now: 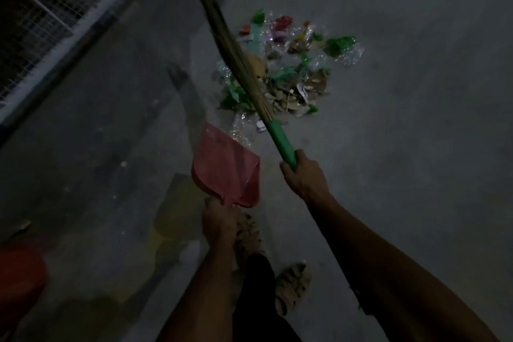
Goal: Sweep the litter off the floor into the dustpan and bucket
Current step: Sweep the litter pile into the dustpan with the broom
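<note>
The litter (288, 66) lay heaped in one pile on the grey concrete floor (416, 91), ahead of me and a little to my right: crumpled clear plastic, green and red wrappers, dry brown leaves and scraps of paper, all touching or overlapping. Across the pile's left side slanted my broom (236, 58), its bundle of thin brown sticks running up and away to the left, the far tips blurred, so I could not tell whether they touched the ground. My right hand (304, 175) was wrapped tight around the lower end of the broom's green handle (280, 141), fingers curled fully round it, just nearer to me than the pile.

Beside that, to the left, I carried the red dustpan (226, 166). My left hand (220, 219) gripped its short handle with the fingers closed round it, and the pan's open mouth pointed away from me toward the near edge of the heap, close to a piece of clear plastic but apart from it. Whether the pan rested on the floor I could not tell.

Below my hands showed my feet in patterned sandals (291, 286) and dark trousers. At the lower left edge sat part of a red bucket (19, 280), well apart from the pile. A wire mesh fence (41, 14) ran along the upper left
</note>
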Demonstrator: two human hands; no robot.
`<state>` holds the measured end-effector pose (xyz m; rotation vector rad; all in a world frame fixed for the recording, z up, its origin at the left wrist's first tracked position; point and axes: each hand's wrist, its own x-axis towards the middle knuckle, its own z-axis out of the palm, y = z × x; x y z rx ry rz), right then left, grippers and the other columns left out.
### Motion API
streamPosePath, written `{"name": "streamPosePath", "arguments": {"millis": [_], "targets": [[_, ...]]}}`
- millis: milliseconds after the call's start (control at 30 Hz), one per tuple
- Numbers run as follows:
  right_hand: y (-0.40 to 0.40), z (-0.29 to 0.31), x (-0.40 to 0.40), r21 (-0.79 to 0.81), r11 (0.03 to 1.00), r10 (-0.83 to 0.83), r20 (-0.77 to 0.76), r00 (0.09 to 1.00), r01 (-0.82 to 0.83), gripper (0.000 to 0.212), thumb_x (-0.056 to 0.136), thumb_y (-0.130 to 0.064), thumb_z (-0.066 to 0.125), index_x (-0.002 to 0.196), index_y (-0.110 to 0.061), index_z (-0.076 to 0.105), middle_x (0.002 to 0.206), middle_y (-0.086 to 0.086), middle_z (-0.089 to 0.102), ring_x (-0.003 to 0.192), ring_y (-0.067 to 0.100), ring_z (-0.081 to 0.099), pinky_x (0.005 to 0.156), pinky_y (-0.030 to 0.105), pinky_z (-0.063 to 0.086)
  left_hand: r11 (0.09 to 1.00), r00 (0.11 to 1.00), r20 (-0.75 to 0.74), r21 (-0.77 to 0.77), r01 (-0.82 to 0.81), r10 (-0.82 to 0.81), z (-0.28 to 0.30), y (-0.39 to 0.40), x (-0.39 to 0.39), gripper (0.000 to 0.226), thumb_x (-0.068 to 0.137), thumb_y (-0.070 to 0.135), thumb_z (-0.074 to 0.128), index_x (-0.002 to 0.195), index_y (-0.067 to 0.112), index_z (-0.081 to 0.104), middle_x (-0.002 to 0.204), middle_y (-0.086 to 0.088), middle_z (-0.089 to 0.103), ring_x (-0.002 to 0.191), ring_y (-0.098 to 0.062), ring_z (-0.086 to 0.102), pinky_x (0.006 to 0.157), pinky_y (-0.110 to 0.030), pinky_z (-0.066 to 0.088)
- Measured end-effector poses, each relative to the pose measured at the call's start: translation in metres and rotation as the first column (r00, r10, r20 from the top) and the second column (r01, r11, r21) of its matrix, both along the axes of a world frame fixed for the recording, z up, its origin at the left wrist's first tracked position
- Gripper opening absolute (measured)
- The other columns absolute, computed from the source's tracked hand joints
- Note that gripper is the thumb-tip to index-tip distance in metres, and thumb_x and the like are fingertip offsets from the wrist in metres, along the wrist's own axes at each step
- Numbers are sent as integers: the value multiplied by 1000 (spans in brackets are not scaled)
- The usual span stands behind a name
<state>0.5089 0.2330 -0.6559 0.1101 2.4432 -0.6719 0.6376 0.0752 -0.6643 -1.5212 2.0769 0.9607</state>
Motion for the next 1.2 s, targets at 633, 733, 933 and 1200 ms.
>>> {"name": "streamPosePath", "arguments": {"millis": [633, 733, 933, 1200], "targets": [[73, -105, -111, 83, 997, -5, -15, 1000, 6, 34, 100, -45, 50, 110, -13, 45, 88, 6, 54, 74, 29, 56, 65, 36, 45, 971, 999, -14, 238, 35, -32, -129, 25, -36, 76, 67, 66, 58, 119, 14, 41, 99, -22, 65, 88, -44, 65, 75, -46, 55], [82, -124, -121, 122, 993, 8, -40, 999, -3, 24, 98, -33, 52, 103, -15, 35, 90, 5, 52, 73, 26, 51, 65, 34, 40, 936, 996, -89, 348, 47, -17, -184, 26, -23, 83, 69, 62, 69, 134, 30, 29, 122, -3, 65, 105, -35, 65, 87, -56, 54], [85, -176, -144, 71, 996, 63, -110, 992, -56, 31, 96, -33, 53, 112, -9, 40, 85, 4, 53, 70, 28, 55, 61, 33, 37, 945, 988, -155, 323, 48, 3, -160, 61, -68, 61, 91, 22, 67, 138, 16, 29, 128, 1, 56, 113, -19, 58, 91, -30, 50], [66, -284, -146, -6, 999, 45, -278, 960, -49, 33, 96, -35, 53, 114, -11, 42, 87, 4, 55, 72, 26, 55, 64, 33, 37, 926, 982, -152, 343, 156, -109, -229, 57, -62, 62, 100, 20, 53, 150, 13, 17, 135, -11, 52, 118, -37, 56, 90, -37, 48]]}}
